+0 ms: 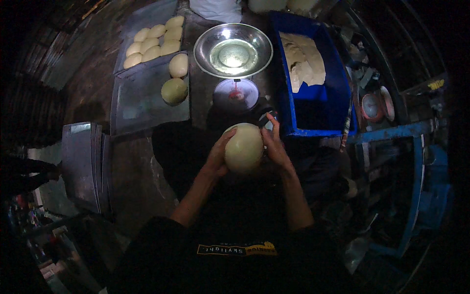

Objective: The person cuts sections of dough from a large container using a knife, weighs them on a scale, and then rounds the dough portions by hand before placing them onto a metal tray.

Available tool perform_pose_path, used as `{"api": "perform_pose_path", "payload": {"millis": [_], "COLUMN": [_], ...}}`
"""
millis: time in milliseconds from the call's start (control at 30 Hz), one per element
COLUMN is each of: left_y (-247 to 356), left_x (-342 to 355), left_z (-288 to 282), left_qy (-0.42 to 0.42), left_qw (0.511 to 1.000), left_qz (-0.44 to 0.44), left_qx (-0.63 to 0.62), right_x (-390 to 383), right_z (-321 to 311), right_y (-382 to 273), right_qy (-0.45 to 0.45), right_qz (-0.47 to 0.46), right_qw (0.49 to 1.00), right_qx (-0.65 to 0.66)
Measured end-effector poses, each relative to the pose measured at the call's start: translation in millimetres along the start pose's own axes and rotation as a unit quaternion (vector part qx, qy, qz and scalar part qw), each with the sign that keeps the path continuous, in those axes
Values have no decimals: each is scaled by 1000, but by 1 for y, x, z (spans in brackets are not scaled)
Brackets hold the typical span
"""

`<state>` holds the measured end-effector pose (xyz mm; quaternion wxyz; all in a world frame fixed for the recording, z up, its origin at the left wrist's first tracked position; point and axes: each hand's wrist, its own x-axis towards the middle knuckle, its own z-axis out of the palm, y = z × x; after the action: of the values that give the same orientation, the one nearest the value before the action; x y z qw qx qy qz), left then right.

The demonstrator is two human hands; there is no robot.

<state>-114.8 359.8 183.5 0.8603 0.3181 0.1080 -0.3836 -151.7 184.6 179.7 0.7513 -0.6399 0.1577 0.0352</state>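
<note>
A smooth, pale dough ball (244,148) is held between my two hands in front of my body. My left hand (218,153) cups its left side. On the other side my right hand (277,151) presses against it, with a small dark and whitish object (267,120), perhaps a scraper, by its raised fingers; its kind is unclear. Just beyond stands a weighing scale (235,94) with a round dial, and the shiny metal bowl (200,51) on top holds nothing visible. To the right, a blue tub (313,110) contains a large slab of dough (304,59).
Two dough balls (174,91) sit at the right side of a grey metal tray (139,105). Behind it, another tray (120,61) carries several more. Grey trays (78,164) lean together at left. A blue frame (416,171) stands at right, near a pinkish round object (373,107).
</note>
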Motion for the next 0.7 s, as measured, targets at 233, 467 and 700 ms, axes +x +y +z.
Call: {"api": "perform_pose_path", "payload": {"millis": [233, 467, 700], "left_y": [3, -30, -11], "left_x": [-4, 1, -32], "left_z": [10, -3, 17], "left_qy": [62, 71, -60], "left_qw": [968, 984, 986], "left_qz": [-37, -10, -111], "left_qx": [239, 161, -109], "right_x": [-26, -22, -31], "right_z": [2, -9, 16], "right_y": [15, -34, -82], "right_qy": [-93, -52, -133], "right_qz": [81, 55, -147], "right_qw": [980, 979, 966], "right_qx": [158, 190, -165]}}
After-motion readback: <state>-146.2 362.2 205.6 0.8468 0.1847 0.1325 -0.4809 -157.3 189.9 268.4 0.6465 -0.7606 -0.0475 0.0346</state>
